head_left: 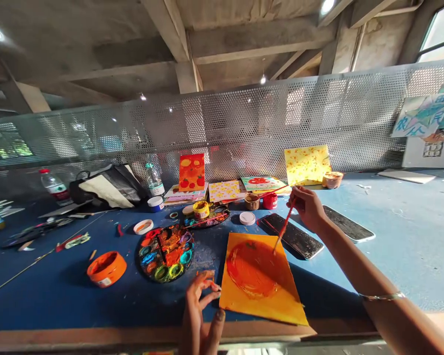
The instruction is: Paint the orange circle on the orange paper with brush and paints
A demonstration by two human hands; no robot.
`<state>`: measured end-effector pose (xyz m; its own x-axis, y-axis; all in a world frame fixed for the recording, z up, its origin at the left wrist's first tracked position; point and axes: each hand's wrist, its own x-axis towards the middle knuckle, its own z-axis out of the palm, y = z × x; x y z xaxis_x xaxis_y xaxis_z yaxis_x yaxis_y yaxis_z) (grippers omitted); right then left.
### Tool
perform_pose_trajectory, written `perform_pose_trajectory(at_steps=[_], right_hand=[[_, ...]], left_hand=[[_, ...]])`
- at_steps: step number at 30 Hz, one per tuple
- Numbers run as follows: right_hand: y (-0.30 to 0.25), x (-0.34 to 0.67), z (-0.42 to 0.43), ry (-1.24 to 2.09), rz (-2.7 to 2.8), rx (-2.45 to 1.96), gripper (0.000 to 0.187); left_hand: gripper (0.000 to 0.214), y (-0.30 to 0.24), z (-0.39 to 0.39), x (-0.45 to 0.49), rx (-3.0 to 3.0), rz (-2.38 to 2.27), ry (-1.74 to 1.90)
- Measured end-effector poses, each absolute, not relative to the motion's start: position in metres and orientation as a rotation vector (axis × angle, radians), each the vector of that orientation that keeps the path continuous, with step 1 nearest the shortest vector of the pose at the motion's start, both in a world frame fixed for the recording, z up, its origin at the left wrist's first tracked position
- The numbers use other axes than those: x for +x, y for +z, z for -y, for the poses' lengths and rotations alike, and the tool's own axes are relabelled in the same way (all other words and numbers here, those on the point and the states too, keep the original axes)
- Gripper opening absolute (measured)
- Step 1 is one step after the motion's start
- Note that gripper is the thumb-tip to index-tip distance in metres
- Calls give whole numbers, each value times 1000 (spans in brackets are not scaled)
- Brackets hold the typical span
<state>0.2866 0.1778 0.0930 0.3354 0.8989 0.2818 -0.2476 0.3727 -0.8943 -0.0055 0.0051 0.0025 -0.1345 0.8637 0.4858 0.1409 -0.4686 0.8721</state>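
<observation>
Right hand: grasping paintbrush, tip at orange painting
Left hand: unclenched, at painting's left edge

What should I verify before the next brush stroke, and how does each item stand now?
1. Brush secure in the right hand: ok, pinched in its fingers.
2. Bristles touching the painting: cannot tell; the tip is over its upper right part.
3. Left hand steadying the painting: cannot tell; fingertips are at its left edge.
4. Round palette supplied: ok, paint in its wells.
5. Nearer phone well clear: not ok, it lies right by the painting's corner.
</observation>
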Motion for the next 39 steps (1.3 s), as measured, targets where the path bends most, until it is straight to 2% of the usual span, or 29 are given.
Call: perform_pose_trajectory(at_steps=[6,13,21,26,32,37,39], right_hand=[[101,275,-140,888,976,-814,46],[66,255,-54,783,1041,-817,37],[40,245,-10,677,1122,-842,30],[38,258,-1,525,794,-732,26],[23,260,-18,923,559,-745,26],[15,259,-35,1069,612,-809,21],[15,260,-36,1068,643,-847,25]], left_hand=[[48,13,-5,-20,1623,-1105,1380],[45,18,-6,-16,1982,-1074,1205],[46,13,-8,-15,2063,-1071,1259],[46,15,-10,-13,1942,-1059,1324],[43,19,-44,-7,1620,-1127,1452],[36,29,-80,4,1429,-1167,1394],[37,33,-90,11,1390,-1163,1397]])
